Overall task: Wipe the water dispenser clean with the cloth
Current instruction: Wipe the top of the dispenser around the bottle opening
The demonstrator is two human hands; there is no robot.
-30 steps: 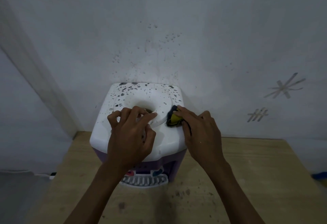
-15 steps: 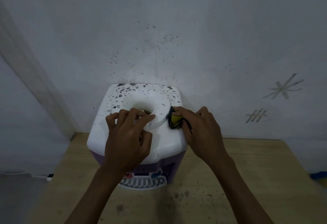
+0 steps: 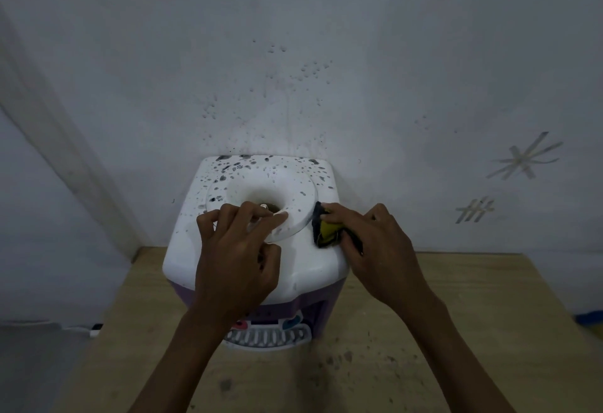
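Note:
A small water dispenser with a white top and purple body stands on a wooden table against the wall. Dark spots speckle the back of its top and the round bottle seat. My left hand rests on the front of the top, its fingers curled over the near rim of the seat. My right hand grips a yellow and dark cloth and presses it on the top's right side, just beside the seat's rim.
The wooden table extends to the right and front, with dark specks near the dispenser's drip tray. The grey wall behind is spattered with spots and bears tape marks at right.
My right hand has slid the cloth slightly right and back along the top beside the seat's rim. My left hand stays on the seat's near rim.

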